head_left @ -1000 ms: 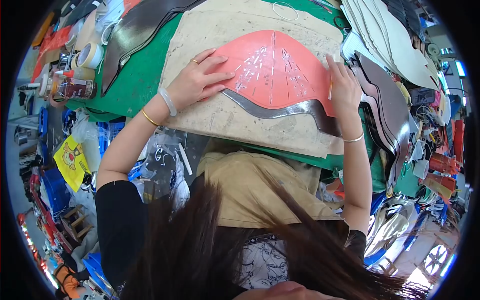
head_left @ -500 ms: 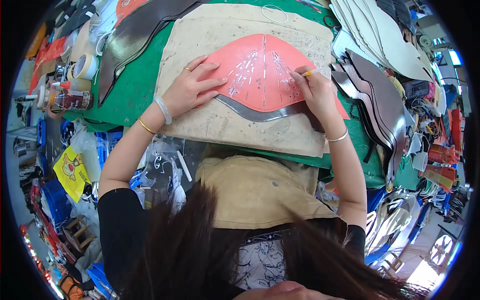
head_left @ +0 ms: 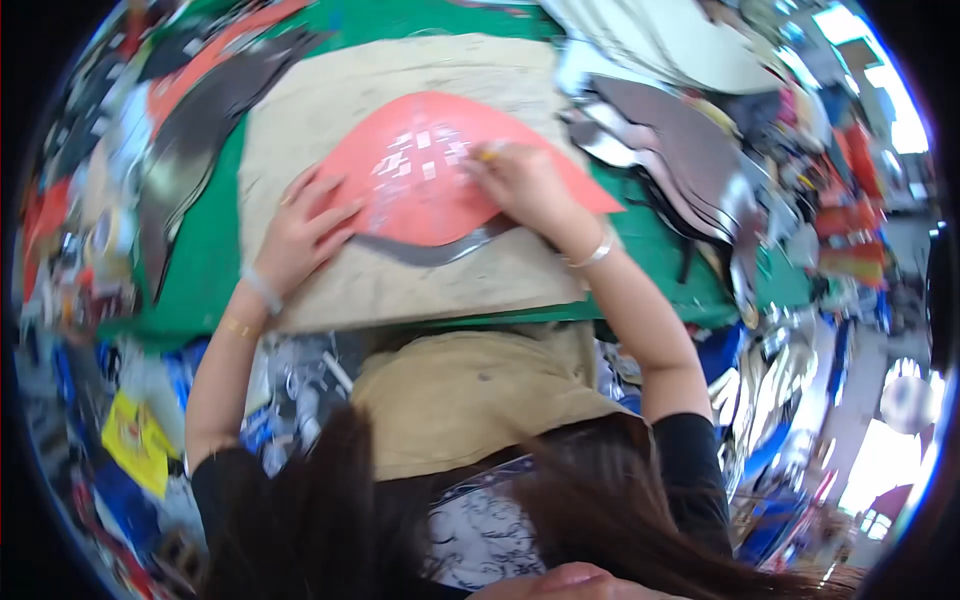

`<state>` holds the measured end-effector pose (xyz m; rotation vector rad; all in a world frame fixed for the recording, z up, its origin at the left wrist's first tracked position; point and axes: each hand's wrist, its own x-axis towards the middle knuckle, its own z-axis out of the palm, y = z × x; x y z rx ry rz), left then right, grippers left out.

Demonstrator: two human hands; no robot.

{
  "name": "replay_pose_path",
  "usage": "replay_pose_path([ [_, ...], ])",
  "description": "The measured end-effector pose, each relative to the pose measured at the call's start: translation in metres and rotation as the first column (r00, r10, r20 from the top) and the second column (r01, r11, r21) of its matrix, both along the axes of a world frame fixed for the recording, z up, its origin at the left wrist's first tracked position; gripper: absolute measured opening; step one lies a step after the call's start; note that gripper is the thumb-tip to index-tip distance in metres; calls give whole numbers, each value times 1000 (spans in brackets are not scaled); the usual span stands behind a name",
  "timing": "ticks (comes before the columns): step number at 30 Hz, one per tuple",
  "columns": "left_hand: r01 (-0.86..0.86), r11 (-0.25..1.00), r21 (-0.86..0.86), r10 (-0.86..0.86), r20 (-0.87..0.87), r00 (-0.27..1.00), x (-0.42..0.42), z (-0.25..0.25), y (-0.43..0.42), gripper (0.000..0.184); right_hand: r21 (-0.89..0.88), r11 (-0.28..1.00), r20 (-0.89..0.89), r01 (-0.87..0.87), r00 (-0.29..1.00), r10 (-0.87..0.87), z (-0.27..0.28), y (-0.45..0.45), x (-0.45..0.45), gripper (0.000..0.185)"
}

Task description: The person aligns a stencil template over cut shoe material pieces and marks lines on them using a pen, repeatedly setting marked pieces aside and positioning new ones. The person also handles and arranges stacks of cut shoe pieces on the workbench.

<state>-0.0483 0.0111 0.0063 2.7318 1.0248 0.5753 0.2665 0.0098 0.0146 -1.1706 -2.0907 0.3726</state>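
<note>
A coral-red curved template (head_left: 430,205) with slots and pale marks lies over a shiny dark brown leather piece (head_left: 430,252), whose lower edge shows beneath it. Both rest on a beige board (head_left: 420,290). My left hand (head_left: 300,232) lies with spread fingers on the template's left edge, a white bangle on its wrist. Over the right part of the template, my right hand (head_left: 525,185) pinches a thin pen with a yellowish part, its tip blurred near the slots.
Stacked dark leather pieces (head_left: 690,150) lie on the green table cover (head_left: 660,275) at the right, and more dark leather (head_left: 200,150) at the left. White sheets (head_left: 670,45) are at the back right. A yellow bag (head_left: 138,440) hangs low at the left.
My right hand has come from the template's right edge onto its slotted area, with the pen now between the fingers. The whole view has shifted and blurred; my left hand stays on the template.
</note>
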Motion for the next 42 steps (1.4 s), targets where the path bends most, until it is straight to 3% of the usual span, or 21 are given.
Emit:
replay_pose_path([
  [2,-10,1000,2,10,-10,1000,6,1,-1,37,89,995,-18,-32,999,33,-3,2,2,17],
  [5,-33,999,-32,31,-35,999,5,4,-4,39,-28,1000,3,-7,1000,7,-9,5,3,19],
  [11,-38,999,-37,37,-44,998,4,2,-3,39,-50,999,2,-15,1000,15,-10,6,3,19],
  [14,-38,999,-35,36,-33,999,4,2,-3,40,-125,990,60,62,997,-55,-1,4,0,17],
  [17,-30,999,-36,29,-25,999,7,4,-4,39,-127,992,-218,17,975,-45,9,0,-9,22],
  [22,-11,1000,-8,11,-8,1000,3,1,-2,34,-171,979,-93,-108,991,93,7,1,-22,22],
  [26,-11,1000,-8,11,-18,1000,-2,-3,-2,38,-336,926,-219,-170,971,98,8,2,-34,17],
  [32,8,1000,26,-8,-1,1000,-2,-7,0,38,-221,960,-77,-171,985,158,3,3,-49,17],
  [35,10,999,32,-10,6,1000,-3,-8,-1,38,-126,969,-87,-211,976,201,3,6,-57,15],
  [38,10,999,40,-11,13,1000,-2,-9,0,38,-50,976,79,-211,974,214,0,8,-59,12],
  [42,4,999,40,-4,15,1000,-2,-11,-1,37,-56,975,87,-214,972,218,-1,12,-60,11],
])
